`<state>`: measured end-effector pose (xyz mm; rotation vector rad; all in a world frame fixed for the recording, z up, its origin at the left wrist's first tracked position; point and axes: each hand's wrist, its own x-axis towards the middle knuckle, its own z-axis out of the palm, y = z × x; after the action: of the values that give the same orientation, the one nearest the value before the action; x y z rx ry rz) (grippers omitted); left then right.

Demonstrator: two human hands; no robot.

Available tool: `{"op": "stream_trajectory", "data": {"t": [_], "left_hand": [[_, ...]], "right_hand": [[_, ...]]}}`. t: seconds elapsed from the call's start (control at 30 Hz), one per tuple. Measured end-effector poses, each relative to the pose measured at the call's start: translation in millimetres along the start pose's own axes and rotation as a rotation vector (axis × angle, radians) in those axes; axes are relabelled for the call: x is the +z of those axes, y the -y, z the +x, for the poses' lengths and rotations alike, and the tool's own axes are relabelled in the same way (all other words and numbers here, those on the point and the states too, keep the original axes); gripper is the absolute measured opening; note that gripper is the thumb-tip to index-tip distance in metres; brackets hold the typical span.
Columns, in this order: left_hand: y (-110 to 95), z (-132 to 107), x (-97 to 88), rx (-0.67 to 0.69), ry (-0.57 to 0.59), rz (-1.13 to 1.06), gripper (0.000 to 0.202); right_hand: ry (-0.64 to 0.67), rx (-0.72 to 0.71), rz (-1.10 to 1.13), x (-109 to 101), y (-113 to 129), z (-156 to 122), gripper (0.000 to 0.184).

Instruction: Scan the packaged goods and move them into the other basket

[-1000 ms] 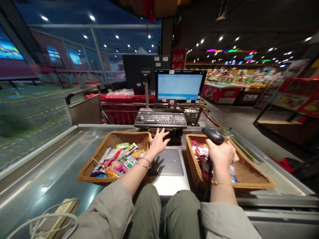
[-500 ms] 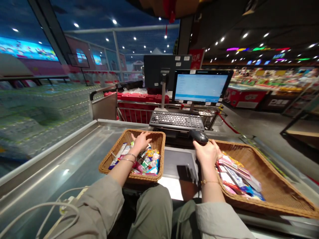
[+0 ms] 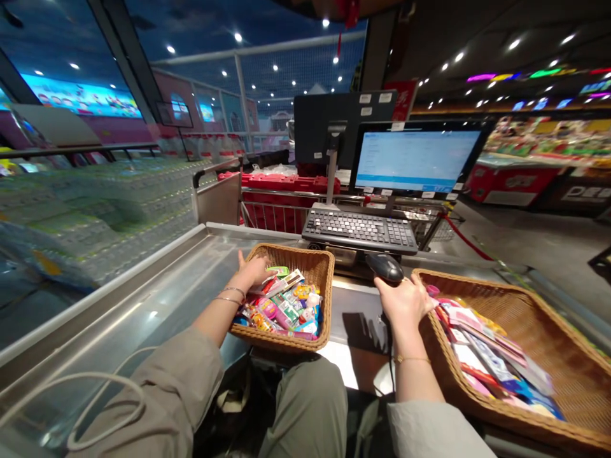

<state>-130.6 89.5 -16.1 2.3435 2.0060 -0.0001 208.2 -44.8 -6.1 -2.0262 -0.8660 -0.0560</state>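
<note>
"Quick status: hands?"

"Operating remotely, I'm seeing the right hand gripping a black scanner, fingers closing round its handle, just beside the right basket. The left hand is hanging over the left side of the left basket, fingers pointing at the small packets in there; I'm not able to tell if they're pinching one."

"Progress?"

"I'm judging it partway: the left basket is holding a crowded heap, while mixed packages are bunching in the right basket's left part, bare wicker showing beyond. Which pile's done, which is left? I'm not seeing that."
</note>
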Motion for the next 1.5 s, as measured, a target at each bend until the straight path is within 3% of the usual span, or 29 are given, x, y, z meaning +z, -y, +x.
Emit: {"op": "stream_trajectory", "data": {"t": [0.37,0.57,0.87,1.1,1.27,1.5], "left_hand": [[10.9,0.8,-6.4,0.076,0.278,0.152,0.066],[25.6,11.4,-8.0,0.159,0.426,0.225,0.103],[26.0,30.5,9.3,0.194,0.314,0.239,0.079],[1.2,23.5,-3.3,0.239,0.437,0.124,0.095],[-19.6,20.4,-1.8,0.286,0.461,0.095,0.102],[-15.0,21.2,-5.6,0.198,0.51,0.111,0.118]], "right_hand": [[0.013,-0.002,-0.022,-2.0,-4.7,1.1,0.03],[0.037,-0.003,-0.05,-2.5,-5.9,1.4,0.031],[0.047,0.017,-0.042,-4.5,-2.6,1.8,0.034],[0.017,-0.011,-0.041,-1.0,-6.6,2.4,0.032],[0.013,-0.02,-0.044,0.5,-8.3,2.2,0.035],[0.034,0.015,-0.023,-5.8,-6.4,1.6,0.036]]}}
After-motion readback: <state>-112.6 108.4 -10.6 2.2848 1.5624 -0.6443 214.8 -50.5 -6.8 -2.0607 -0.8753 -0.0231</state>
